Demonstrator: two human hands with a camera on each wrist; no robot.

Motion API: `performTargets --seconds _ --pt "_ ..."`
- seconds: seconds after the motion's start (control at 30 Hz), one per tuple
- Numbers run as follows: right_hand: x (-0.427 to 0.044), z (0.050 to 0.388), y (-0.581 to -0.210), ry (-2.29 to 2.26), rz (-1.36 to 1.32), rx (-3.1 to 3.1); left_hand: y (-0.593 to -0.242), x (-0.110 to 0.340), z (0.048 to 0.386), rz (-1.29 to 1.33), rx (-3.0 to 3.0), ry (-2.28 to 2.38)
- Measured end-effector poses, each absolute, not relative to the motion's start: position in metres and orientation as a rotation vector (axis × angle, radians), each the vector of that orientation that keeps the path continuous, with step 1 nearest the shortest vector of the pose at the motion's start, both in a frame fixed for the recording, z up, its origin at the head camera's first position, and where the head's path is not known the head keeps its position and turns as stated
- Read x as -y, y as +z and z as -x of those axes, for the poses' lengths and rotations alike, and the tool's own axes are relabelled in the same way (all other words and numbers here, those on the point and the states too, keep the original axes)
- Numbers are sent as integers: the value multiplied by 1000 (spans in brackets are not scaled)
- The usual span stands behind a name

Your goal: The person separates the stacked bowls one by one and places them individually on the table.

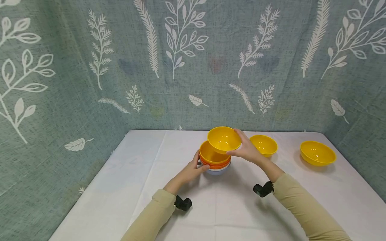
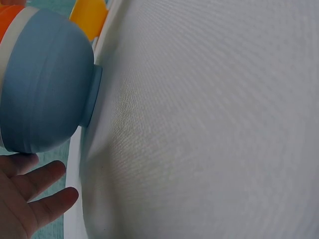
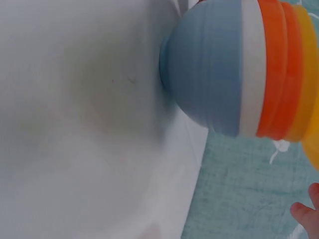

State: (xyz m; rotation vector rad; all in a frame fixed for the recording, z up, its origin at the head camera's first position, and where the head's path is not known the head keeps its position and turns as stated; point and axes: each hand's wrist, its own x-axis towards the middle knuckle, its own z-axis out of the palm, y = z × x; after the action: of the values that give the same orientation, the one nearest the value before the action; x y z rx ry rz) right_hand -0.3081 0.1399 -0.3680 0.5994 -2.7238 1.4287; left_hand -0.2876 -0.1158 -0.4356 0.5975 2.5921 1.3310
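A stack of nested bowls stands on the white table: a blue bowl (image 1: 215, 172) with a white rim at the bottom, orange bowls (image 1: 219, 166) within it, and a yellow bowl (image 1: 209, 152) uppermost. My left hand (image 1: 192, 170) holds the stack's left side, thumb in front and fingers spread along the side. Tilted just above the stack is another yellow bowl (image 1: 223, 140), which my right hand (image 1: 248, 150) grips by its right side. In the right wrist view, part of that raised bowl (image 3: 312, 142) shows, with fingertips (image 3: 301, 211) below it.
Two more yellow bowls lie to the right, one (image 1: 264, 145) just behind the right hand and one (image 1: 318, 153) near the table's right edge. A leaf-patterned green cloth (image 1: 187, 97) hangs behind the white-covered table (image 1: 238, 214).
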Motion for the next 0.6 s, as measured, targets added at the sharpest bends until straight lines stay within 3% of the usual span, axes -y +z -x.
performTargets --seconds 0.6 --pt "-198 286 -356 1353 -459 2733 -440 117 291 -602 -2596 1339"
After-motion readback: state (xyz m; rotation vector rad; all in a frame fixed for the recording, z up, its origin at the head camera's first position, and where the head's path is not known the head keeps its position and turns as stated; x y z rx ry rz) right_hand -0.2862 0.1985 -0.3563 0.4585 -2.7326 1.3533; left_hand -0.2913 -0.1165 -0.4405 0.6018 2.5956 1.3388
